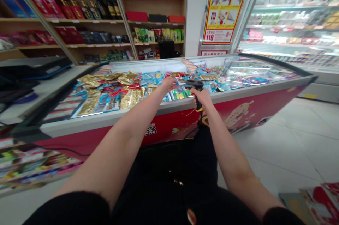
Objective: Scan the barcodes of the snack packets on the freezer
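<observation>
At far left, a white counter (45,87) runs well to the left of the left hand, and dark gear lies on it. Out past that hand, wooden shelves (79,20) hold boxed goods and bottles. Below and left of the left hand (168,84), crinkled gold foil packets (129,98) lie heaped inside a glass-topped chest freezer (79,122), their metallic skins catching the light among glossy blue packets (148,78).

The left hand reaches over the freezer's pale rim, fingers extended toward the scanner's nose. It may be pinching something small, but at this size I cannot tell.

Just beside it, the right hand (202,98) wraps closed around the pistol grip of a black handheld barcode scanner (195,84), whose head tips toward the left hand. That firm, close grip keeps the nose steady and near the left fingers. A thin yellow cord (191,111) dangles below the right hand.

Right of that hand, a red printed freezer panel (238,115) curves down toward pale floor tiles (280,129). Further off stand a red-and-yellow poster (225,6) and a lit refrigerated case (291,17).
</observation>
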Motion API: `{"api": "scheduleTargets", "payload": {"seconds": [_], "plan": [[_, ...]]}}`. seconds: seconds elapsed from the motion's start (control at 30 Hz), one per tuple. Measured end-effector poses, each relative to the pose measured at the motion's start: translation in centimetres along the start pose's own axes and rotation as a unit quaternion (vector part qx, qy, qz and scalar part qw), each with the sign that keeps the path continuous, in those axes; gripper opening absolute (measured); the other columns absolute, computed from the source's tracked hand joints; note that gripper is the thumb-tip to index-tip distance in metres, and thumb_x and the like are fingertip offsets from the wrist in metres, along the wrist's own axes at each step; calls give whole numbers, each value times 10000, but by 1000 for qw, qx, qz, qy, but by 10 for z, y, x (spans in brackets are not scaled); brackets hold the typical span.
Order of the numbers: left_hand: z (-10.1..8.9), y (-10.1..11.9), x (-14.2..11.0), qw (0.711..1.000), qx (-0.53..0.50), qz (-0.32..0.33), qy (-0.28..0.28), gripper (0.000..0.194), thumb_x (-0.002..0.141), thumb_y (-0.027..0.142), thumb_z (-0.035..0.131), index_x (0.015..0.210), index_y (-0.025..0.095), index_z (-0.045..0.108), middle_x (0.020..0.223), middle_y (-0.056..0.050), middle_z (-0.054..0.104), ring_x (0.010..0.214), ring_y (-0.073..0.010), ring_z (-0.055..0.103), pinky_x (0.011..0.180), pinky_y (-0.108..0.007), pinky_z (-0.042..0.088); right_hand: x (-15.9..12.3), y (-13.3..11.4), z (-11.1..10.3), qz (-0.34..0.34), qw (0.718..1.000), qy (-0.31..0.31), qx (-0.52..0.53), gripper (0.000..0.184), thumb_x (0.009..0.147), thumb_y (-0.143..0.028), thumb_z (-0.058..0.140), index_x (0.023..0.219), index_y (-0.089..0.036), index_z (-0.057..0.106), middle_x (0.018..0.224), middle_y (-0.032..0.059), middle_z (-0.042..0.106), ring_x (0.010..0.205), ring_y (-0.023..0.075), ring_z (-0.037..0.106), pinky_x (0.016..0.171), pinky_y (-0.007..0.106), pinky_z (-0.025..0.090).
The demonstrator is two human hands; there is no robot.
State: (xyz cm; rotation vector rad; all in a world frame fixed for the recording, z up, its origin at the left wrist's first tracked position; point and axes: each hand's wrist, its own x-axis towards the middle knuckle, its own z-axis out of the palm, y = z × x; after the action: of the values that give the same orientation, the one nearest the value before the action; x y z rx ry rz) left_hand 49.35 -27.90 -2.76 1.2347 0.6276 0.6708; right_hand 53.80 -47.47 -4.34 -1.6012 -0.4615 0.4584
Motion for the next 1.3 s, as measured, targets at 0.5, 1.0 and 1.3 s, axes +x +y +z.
{"api": "scheduleTargets", "payload": {"seconds": [0.5,1.0,1.3], "plan": [[-63,13,-18,995,41,71,62,368,650,13,711,596,195,396,494,95,390,479,-44,426,702,-287,617,-17,-20,47,-32,995,-62,-77,318,894,-308,708,659,-199,524,481,-13,537,391,125,491,374,236,433],[-73,15,-23,990,73,90,81,299,678,-30,574,571,192,406,521,65,404,530,-68,438,716,-276,599,-22,-24,57,-40,993,-71,-90,332,860,-288,728,604,-182,545,477,8,546,355,123,484,336,238,420],[-72,14,-20,990,68,96,77,282,662,-25,568,575,192,412,532,64,408,549,-76,465,686,-268,590,-22,-23,57,-47,991,-74,-98,359,881,-276,675,564,-183,535,469,13,539,358,124,482,324,240,418]]}}
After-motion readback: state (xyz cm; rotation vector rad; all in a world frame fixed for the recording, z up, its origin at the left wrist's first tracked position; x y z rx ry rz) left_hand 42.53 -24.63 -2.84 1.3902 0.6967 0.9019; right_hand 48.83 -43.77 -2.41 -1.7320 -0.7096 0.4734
